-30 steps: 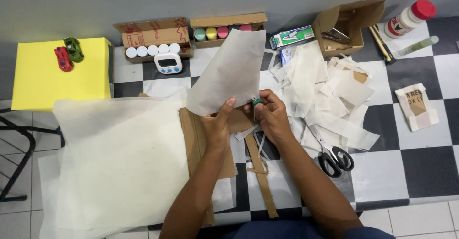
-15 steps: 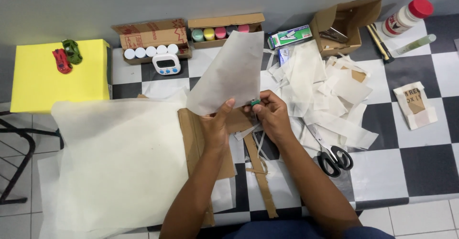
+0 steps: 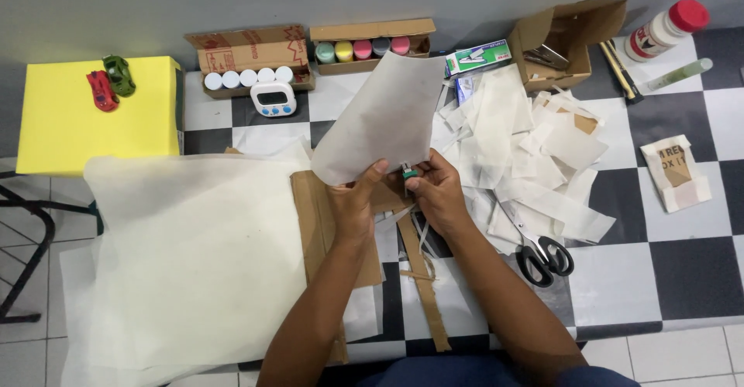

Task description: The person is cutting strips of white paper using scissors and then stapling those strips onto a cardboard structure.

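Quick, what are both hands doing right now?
Left hand: closed on the sheet of paper.
Right hand: closed on a small green-tipped tool at the paper's edge.

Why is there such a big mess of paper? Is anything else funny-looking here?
Torn white paper scraps lie heaped untidily right of the hands, partly burying the black-handled scissors. A clear glue tube lies tipped on its side near the upright red-capped white bottle. Nothing looks spilled or broken.

Both forearms are bare up to the elbows, with no sleeves, watch or rings showing. The left hand [image 3: 355, 205] and right hand [image 3: 438, 193] wear no gloves. At six o'clock, dark blue clothing shows.
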